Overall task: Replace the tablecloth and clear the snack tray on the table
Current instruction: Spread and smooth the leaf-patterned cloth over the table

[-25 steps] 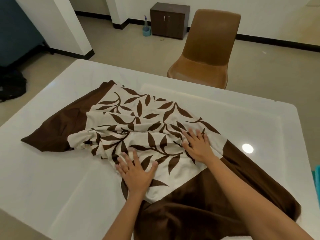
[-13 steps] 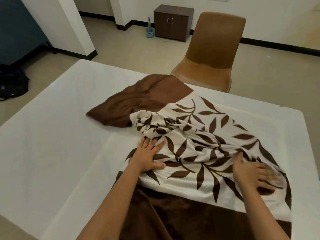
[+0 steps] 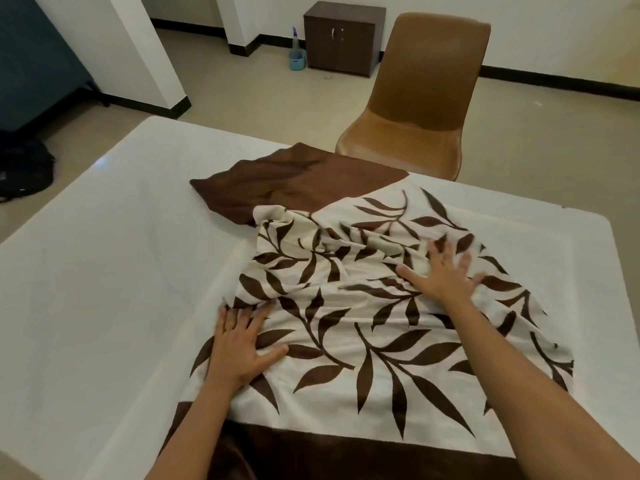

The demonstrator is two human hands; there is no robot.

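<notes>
The person is pressing the left hand [image 3: 239,344] and right hand [image 3: 446,278] flat, fingers [image 3: 229,323] spread, on the leaf-print tablecloth [image 3: 363,341] that's lying half-bunched across the white surface [image 3: 104,271], and it's looking soft, light and floppy, so pinching its brown border corners is probably going to be the easier hold.

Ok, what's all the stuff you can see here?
table: one, white, nearest.
tablecloth: one, cream with brown leaves and borders, rumpled on the table.
chair: one, brown, behind the table.
cabinet: one, dark brown, by the far wall.
spray bottle: one, pale, in a blue tub beside the cabinet.
bag: one, black, floor, far left.
left hand: one, flat on the tablecloth, ring on.
right hand: one, flat on the tablecloth, fingers spread.
</notes>
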